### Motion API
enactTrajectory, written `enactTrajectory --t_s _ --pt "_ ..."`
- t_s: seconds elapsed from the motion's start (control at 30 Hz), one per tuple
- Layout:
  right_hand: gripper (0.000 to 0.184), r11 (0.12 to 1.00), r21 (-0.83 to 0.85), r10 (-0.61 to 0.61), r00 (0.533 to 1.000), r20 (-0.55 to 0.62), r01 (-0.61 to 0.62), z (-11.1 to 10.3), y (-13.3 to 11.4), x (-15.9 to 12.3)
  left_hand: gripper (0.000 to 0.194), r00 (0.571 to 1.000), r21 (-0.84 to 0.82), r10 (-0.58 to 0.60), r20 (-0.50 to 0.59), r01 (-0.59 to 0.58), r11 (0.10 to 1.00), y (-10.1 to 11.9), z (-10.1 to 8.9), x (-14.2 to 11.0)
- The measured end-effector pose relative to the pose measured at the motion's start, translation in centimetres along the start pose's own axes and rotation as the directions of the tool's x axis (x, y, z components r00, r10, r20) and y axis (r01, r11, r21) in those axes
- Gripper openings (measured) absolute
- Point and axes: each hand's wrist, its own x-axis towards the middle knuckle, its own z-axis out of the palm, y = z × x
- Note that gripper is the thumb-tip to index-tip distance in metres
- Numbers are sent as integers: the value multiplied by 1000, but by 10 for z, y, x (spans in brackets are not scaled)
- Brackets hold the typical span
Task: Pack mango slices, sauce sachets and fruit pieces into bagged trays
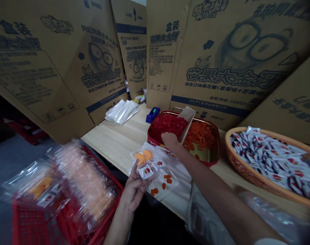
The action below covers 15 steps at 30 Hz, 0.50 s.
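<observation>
My left hand point(135, 190) is closed at the lower edge of a clear plastic bag point(171, 187), index finger and thumb on either side of a small white sachet point(145, 172). Two rounded orange sweets point(144, 156) and a second sachet point(159, 164) lie by the fingers. Small orange pieces point(167, 177) show through the plastic. My right hand point(170, 140) reaches down into shredded red pieces point(167, 123) in a red tin point(214, 160). Its fingers look curled, with the tips hidden. A cardboard divider point(187, 124) separates the red pieces from orange ones point(199, 134).
An orange basket point(230, 154) full of white sachets stands at right. Flat clear bags point(121, 111) and a blue tape dispenser point(152, 115) sit toward the back. Filled packs point(83, 180) top a red crate point(29, 221) at left. Tall cardboard boxes point(216, 51) wall the table's back.
</observation>
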Motion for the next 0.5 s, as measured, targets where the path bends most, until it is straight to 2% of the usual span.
enactTrajectory --t_s 0.07,0.13,0.17,0.23,0.27,0.33,0.4,0.47,0.5 --pt "27 999 -1 -39 995 -94 39 -4 0 -23 80 1000 3 -6 0 6 1000 0 0 -2" --pt "24 986 80 -132 974 -186 149 -4 1 -56 81 1000 -4 -13 7 13 1000 0 1 -3" --pt "19 959 163 -195 956 -219 233 -2 1 -74 81 1000 -7 -17 15 17 1000 -1 1 -4" --pt "10 852 350 -312 915 -255 389 4 0 -110 79 999 -6 -27 34 27 1000 -2 3 -6" --pt "8 796 420 -355 898 -259 436 8 0 -126 78 998 0 -35 47 35 999 -4 5 -7" --pt "9 742 473 -389 880 -273 475 18 2 -153 75 996 15 -53 65 52 999 -7 9 -10" --pt "16 747 469 -324 874 -362 471 29 8 -169 74 996 19 -64 68 63 998 -10 12 -13" --pt "23 810 458 -121 868 -482 367 39 22 -179 73 995 21 -70 73 69 997 -14 13 -17" --pt "26 855 446 8 854 -520 264 44 30 -182 72 994 25 -75 79 73 997 -15 13 -19"
